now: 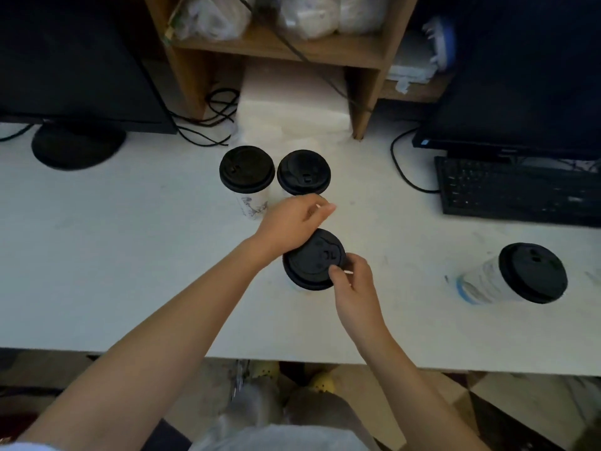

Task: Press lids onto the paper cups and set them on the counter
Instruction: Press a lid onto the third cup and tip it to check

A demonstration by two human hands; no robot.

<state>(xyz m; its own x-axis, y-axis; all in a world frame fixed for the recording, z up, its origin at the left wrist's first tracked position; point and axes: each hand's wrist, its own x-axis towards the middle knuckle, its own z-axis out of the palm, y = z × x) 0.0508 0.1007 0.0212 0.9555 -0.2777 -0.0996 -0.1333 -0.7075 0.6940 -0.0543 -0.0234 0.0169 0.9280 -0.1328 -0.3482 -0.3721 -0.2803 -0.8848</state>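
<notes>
At six o'clock from two lidded cups (247, 177), the left hand (289, 224) steadies the cup while the right hand (353, 281), fingers pinching the rim, seats the lid (312, 258).

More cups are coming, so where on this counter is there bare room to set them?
Bare counter lies left of the arms, between the monitor base and the front edge, and between the cup in the hands and the lone cup. It is crowded behind the hands, by the two lidded cups.
</notes>
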